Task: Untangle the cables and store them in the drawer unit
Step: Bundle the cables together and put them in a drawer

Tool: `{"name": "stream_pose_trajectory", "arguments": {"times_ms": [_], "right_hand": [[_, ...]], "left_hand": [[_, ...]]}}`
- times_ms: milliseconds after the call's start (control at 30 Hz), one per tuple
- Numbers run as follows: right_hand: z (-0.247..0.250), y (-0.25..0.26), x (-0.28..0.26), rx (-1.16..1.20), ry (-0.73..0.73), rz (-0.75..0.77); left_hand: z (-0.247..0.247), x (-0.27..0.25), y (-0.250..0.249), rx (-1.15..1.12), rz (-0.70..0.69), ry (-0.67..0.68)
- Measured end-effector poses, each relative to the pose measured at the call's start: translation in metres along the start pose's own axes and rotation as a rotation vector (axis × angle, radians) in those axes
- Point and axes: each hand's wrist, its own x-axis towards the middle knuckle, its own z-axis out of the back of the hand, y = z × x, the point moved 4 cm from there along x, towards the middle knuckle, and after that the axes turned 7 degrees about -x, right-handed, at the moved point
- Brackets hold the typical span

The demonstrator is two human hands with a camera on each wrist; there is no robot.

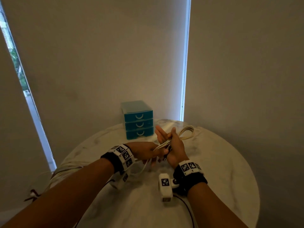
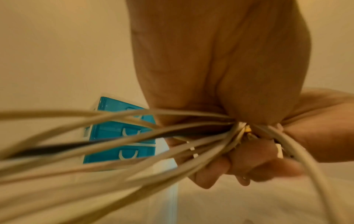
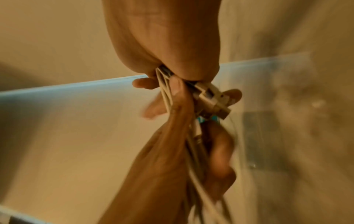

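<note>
Your left hand [image 1: 144, 151] is closing its fingers around the cables [image 1: 184, 134] just short of the counter's [image 1: 222, 162] centre, at about 9 o'clock of the bundle's gathered end. In the left wrist view the pale cables [image 2: 118, 145], with one dark strand among them, are fanning out from that hand [image 2: 220, 68] toward the lens, motion-blurred.

The drawer unit [image 1: 139, 120] is standing at 12 o'clock on the counter, against the blind, just beyond your hands. Its three blue drawers are all sitting closed, white handles facing you. The same unit [image 2: 122, 133] is showing behind the strands in the left wrist view.

Your right hand [image 1: 172, 145] is meeting the left over the bundle, thumb and palm pinching the strands while the fingers are pointing straight toward 11 o'clock. In the right wrist view that hand [image 3: 168, 45] is clamping the connector ends [image 3: 212, 100] against the cords, and the left hand [image 3: 162, 166] is gripping them from below.

A loop of the cables is lying on the counter at 1 o'clock of your right hand, well short of the rim. How far the cables are untangled you cannot tell from these views.
</note>
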Motion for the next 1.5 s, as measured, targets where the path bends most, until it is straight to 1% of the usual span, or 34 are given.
{"name": "stream_pose_trajectory", "arguments": {"times_ms": [100, 200, 267, 300, 367, 400, 433, 500, 567, 600, 633, 700, 767, 867, 933, 1000, 1033, 1100, 1133, 1200, 1233, 1267, 1333, 1367, 1433, 1500], "right_hand": [[0.004, 0.003, 0.002, -0.076, -0.083, 0.021], [0.007, 0.005, 0.006, -0.053, -0.13, 0.022], [0.012, 0.009, 0.008, -0.045, -0.191, 0.028], [0.014, 0.012, 0.008, -0.059, -0.224, 0.037], [0.017, 0.019, 0.01, -0.115, -0.283, 0.059], [0.018, 0.023, 0.01, -0.152, -0.31, 0.074], [0.018, 0.026, 0.01, -0.199, -0.336, 0.097], [0.023, 0.033, 0.008, -0.318, -0.405, 0.158], [0.029, 0.037, 0.009, -0.453, -0.457, 0.175], [0.03, 0.037, 0.009, -0.515, -0.47, 0.164], [0.031, 0.037, 0.008, -0.586, -0.473, 0.151], [0.028, 0.036, 0.009, -0.761, -0.478, 0.162], [0.017, 0.035, 0.003, -0.911, -0.408, 0.161], [-0.002, 0.023, -0.01, -1.036, -0.188, 0.094], [-0.014, 0.008, -0.012, -1.029, 0.018, 0.015], [-0.03, -0.006, -0.014, -1.018, 0.194, -0.044], [-0.035, -0.01, -0.016, -1.032, 0.247, -0.053], [-0.036, -0.017, -0.016, -1.096, 0.254, -0.089], [-0.035, -0.021, -0.016, -1.124, 0.285, -0.122], [-0.031, -0.032, -0.016, -1.146, 0.396, -0.179], [-0.028, -0.034, -0.016, -1.133, 0.403, -0.205], [-0.025, -0.033, -0.015, -1.09, 0.383, -0.219], [-0.025, -0.032, -0.013, -0.966, 0.313, -0.26], [-0.025, -0.031, -0.014, -0.928, 0.281, -0.28], [-0.026, -0.031, -0.014, -0.884, 0.23, -0.275], [-0.026, -0.031, -0.015, -0.877, 0.186, -0.259]], "left_hand": [[0.004, 0.0, 0.004, -0.01, -0.014, 0.034], [0.018, -0.004, 0.013, -0.052, 0.061, 0.072], [0.028, -0.008, 0.018, -0.04, 0.107, 0.109], [0.031, -0.01, 0.02, -0.081, 0.11, 0.145], [0.033, -0.016, 0.026, -0.263, 0.121, 0.213], [0.033, -0.019, 0.028, -0.337, 0.139, 0.232], [0.033, -0.024, 0.029, -0.363, 0.172, 0.234], [0.036, -0.032, 0.032, -0.271, 0.263, 0.191], [0.044, -0.038, 0.037, -0.116, 0.324, 0.096], [0.048, -0.04, 0.038, -0.056, 0.312, 0.036], [0.051, -0.04, 0.036, 0.011, 0.267, -0.027], [0.058, -0.038, 0.026, 0.146, 0.126, -0.15], [0.062, -0.038, 0.009, 0.196, 0.008, -0.223], [0.071, -0.04, -0.014, 0.16, -0.087, -0.3], [0.078, -0.039, -0.017, 0.075, -0.09, -0.325], [0.083, -0.038, -0.016, -0.024, -0.069, -0.311], [0.085, -0.036, -0.015, -0.074, -0.049, -0.293], [0.088, -0.034, -0.015, -0.152, -0.034, -0.264], [0.09, -0.034, -0.017, -0.225, -0.031, -0.274], [0.093, -0.033, -0.017, -0.401, -0.02, -0.302], [0.094, -0.033, -0.016, -0.417, -0.016, -0.283], [0.095, -0.032, -0.013, -0.364, -0.018, -0.266], [0.094, -0.031, -0.009, -0.159, -0.01, -0.236], [0.094, -0.029, -0.008, -0.055, -0.003, -0.241], [0.093, -0.025, -0.008, 0.089, -0.017, -0.29], [0.092, -0.02, -0.008, 0.176, -0.033, -0.349]]}}
